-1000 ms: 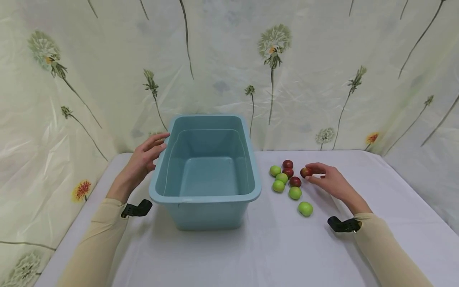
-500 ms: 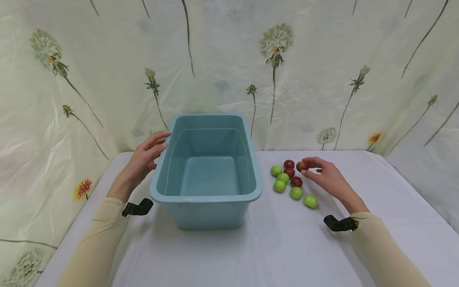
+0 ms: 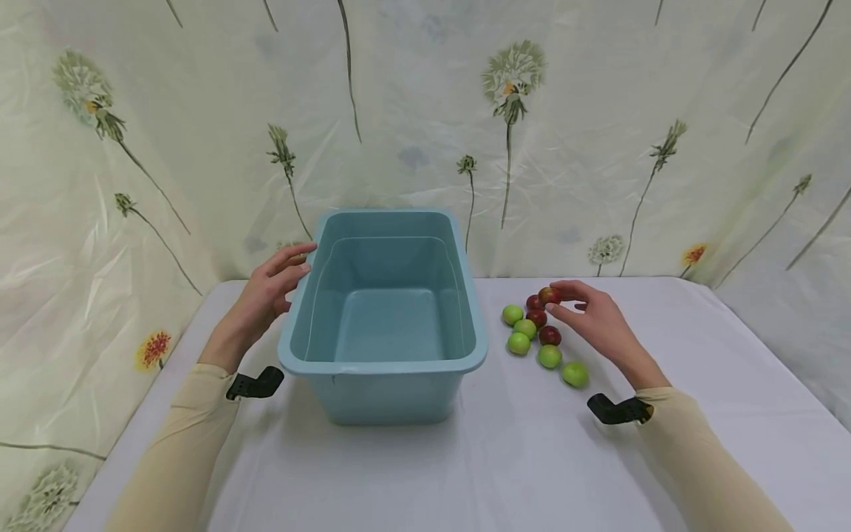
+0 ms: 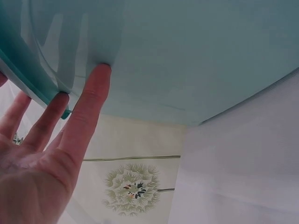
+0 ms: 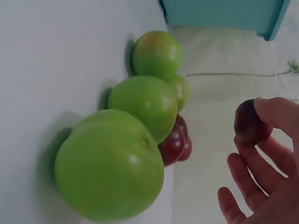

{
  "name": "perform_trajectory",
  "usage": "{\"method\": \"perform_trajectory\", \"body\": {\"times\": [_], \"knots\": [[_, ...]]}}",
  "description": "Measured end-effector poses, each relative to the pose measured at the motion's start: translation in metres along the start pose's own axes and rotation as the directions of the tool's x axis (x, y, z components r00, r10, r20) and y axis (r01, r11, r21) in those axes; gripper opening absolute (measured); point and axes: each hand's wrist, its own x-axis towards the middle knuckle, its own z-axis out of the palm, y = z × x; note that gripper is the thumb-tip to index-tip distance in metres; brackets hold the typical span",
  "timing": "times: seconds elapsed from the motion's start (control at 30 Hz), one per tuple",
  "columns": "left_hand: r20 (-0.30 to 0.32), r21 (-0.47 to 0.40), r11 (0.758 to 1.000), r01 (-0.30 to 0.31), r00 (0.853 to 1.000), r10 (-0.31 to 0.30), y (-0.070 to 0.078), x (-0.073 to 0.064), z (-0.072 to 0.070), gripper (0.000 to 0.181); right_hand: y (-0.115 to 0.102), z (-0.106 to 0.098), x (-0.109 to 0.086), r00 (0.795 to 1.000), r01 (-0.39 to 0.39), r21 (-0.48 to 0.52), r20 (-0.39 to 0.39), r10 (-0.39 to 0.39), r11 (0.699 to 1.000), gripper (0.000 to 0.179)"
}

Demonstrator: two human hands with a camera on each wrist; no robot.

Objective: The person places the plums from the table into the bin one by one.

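In the head view my right hand (image 3: 595,318) pinches a dark red plum (image 3: 549,295) between thumb and fingers, held above the table. The right wrist view also shows this plum (image 5: 252,122) raised off the cloth. Just under and left of that hand lie three red plums (image 3: 549,335) and several green plums (image 3: 549,357). A deep light-blue tub (image 3: 392,395) stands upright left of the fruit, with nothing visible inside. At its left side is my left hand (image 3: 261,301); in the left wrist view extended fingers (image 4: 93,91) touch the tub's outer wall (image 4: 187,56).
The white cloth-covered table (image 3: 505,458) ends at a flower-printed curtain (image 3: 399,111) behind and at both sides. The tub's raised rim (image 3: 480,347) lies between the two hands. Black cameras (image 3: 620,410) sit on both wrists.
My right hand has lifted the red plum and carried it left and up. The nearest green plum has rolled a little to the right and back. My left hand has stayed at the tub.
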Motion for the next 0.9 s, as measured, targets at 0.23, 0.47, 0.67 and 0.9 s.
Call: {"method": "perform_trajectory", "body": {"times": [0.23,0.47,0.67,0.9], "knots": [[0.003,0.000,1.000,-0.003,1.000,0.003,-0.001,0.001,0.000,0.050,-0.010,0.007,0.004,0.999,0.019,0.042,-0.040,-0.018,0.999,0.049],[0.005,0.001,1.000,0.002,1.000,-0.002,-0.002,0.001,-0.002,0.050,-0.023,0.014,0.007,0.998,0.020,0.089,-0.053,-0.015,0.996,0.047],[-0.001,0.010,1.000,0.002,1.000,-0.002,-0.001,0.001,-0.002,0.050,-0.032,0.018,0.011,0.999,0.001,0.170,-0.039,0.006,0.985,0.052],[0.004,0.010,1.000,-0.003,1.000,0.003,-0.001,0.001,-0.002,0.049,-0.044,0.024,0.015,0.999,0.008,0.207,-0.049,0.003,0.978,0.053]]}}
